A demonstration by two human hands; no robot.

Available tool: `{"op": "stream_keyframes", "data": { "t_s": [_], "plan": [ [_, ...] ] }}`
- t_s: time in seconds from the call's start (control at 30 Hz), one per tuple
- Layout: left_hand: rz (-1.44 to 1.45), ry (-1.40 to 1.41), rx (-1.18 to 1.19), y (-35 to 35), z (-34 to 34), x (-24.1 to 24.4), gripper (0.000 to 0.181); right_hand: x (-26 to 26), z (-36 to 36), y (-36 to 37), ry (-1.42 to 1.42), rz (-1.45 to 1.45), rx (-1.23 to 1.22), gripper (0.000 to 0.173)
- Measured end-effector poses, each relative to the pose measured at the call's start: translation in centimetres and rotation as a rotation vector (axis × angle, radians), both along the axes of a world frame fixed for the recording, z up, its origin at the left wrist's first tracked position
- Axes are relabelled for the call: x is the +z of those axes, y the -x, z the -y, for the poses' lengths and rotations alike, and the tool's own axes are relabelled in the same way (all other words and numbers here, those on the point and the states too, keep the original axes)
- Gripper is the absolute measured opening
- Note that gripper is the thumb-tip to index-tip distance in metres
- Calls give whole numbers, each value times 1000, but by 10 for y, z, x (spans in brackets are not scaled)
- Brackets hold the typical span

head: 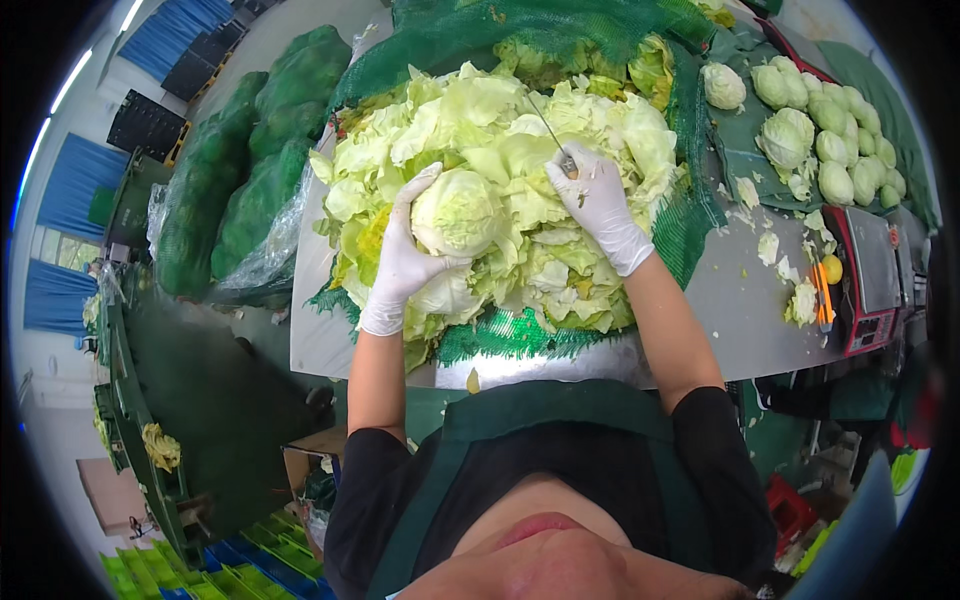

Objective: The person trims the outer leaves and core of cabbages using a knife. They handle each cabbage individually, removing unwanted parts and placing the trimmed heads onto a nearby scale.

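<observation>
My left hand [405, 255], in a white glove, grips a pale green cabbage head [459, 212] from its left and near side. In my gloved right hand [596, 196] is a knife [546, 122], its thin blade pointing up and to the left, away from the cabbage head. Most of the knife's handle is hidden by my fingers. Under and around both hands lies a heap of loose cabbage leaves [600, 277], some of them yellowed. The heap rests on green mesh netting [517, 334] spread over a metal table [739, 300].
Trimmed cabbages [832, 146] sit on green cloth at the right. Nearer are a red-framed scale [874, 262], an orange-handled tool [823, 296] and leaf scraps [801, 304]. Full green mesh sacks [202, 195] stand left of the table. A cardboard box [307, 465] is below it.
</observation>
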State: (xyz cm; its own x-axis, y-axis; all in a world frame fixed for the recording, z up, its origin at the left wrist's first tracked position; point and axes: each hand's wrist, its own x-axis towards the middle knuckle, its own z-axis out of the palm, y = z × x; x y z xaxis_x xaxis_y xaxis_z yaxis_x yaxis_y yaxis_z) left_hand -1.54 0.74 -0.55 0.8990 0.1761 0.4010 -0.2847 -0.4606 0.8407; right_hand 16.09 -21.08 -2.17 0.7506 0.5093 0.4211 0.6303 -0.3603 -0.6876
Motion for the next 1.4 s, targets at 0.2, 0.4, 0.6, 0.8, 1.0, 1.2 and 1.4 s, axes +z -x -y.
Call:
{"op": "stream_keyframes", "data": {
  "t_s": [0.2, 0.4, 0.6, 0.8, 1.0, 1.2, 1.4],
  "plan": [
    [-32, 142, 11, 1, 3, 0, 109, 46, -18, 49, -97, 186, 327, 30],
    [25, 199, -31, 3, -2, -5, 114, -3, -30, 15, -208, 59, 233, 30],
    [79, 518, -67, 9, -9, -6, 121, 39, -10, 19, -95, -183, 169, 33],
    [50, 660, -175, 9, 5, 4, 122, 56, -41, 56, -386, -65, 395, 28],
    [202, 1195, -246, 17, 12, -18, 114, 22, -28, -8, -304, -360, 113, 25],
    [230, 1598, -478, 1, 21, 2, 97, 50, -13, -16, -202, 15, 29, 39],
    [220, 1445, -301, -9, 36, 4, 89, 106, -28, 73, -181, 47, 315, 36]
  ]
}}
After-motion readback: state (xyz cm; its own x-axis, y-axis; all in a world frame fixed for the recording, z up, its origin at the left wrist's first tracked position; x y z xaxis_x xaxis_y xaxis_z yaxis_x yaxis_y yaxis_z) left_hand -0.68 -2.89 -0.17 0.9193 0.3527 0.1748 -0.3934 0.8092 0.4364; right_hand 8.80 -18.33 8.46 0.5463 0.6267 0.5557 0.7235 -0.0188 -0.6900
